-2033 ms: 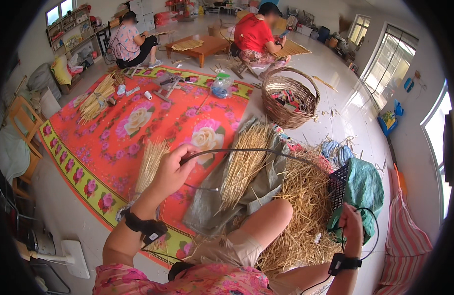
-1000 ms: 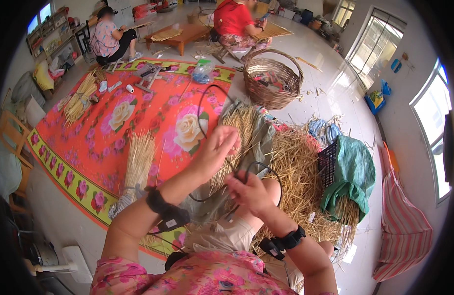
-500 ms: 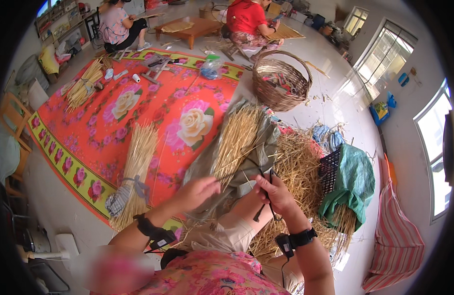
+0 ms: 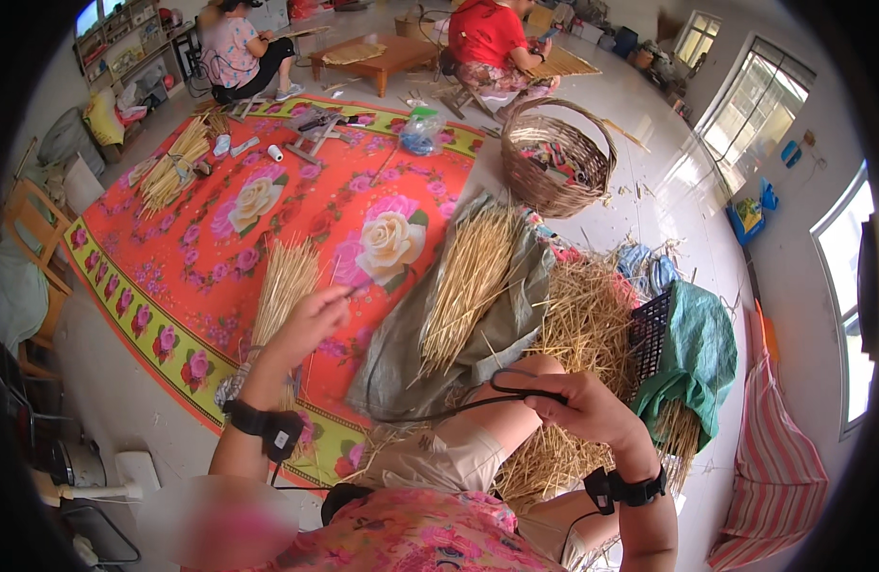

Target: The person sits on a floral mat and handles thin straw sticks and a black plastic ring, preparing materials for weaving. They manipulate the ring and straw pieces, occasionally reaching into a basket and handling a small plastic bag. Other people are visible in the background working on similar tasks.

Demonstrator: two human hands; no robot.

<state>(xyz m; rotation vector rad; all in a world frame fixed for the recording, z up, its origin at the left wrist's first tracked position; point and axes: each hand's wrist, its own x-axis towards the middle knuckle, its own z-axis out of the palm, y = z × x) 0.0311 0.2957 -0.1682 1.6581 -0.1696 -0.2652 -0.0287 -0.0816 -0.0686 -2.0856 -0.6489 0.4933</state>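
Observation:
My right hand [image 4: 582,408] is closed around a thin black cord [image 4: 430,418] above my right knee. A small loop of the cord sticks out past the thumb, and a longer run sags across my thigh to the left. My left hand [image 4: 315,322] is raised over the red floor mat with fingertips pinched; the cord's far part, blurred, seems to lead up to them. Just behind that hand stands a tied straw bundle [image 4: 289,276], its lower part covered by my forearm. More straw [image 4: 468,286] lies on a grey-green sack [image 4: 396,353] in front of me.
Loose straw [image 4: 587,324] heaps beside my right leg, next to a black crate [image 4: 651,334] under a green sack [image 4: 697,353]. Beyond are a wicker basket [image 4: 558,195], a low wooden table [image 4: 387,62] and two seated people. A smaller straw bundle [image 4: 175,170] lies on the flowered mat [image 4: 268,143].
My hands have moved apart: the left went up and left over the mat, the right moved right and lower. The cord, bunched at my right hand before, is now drawn out between them.

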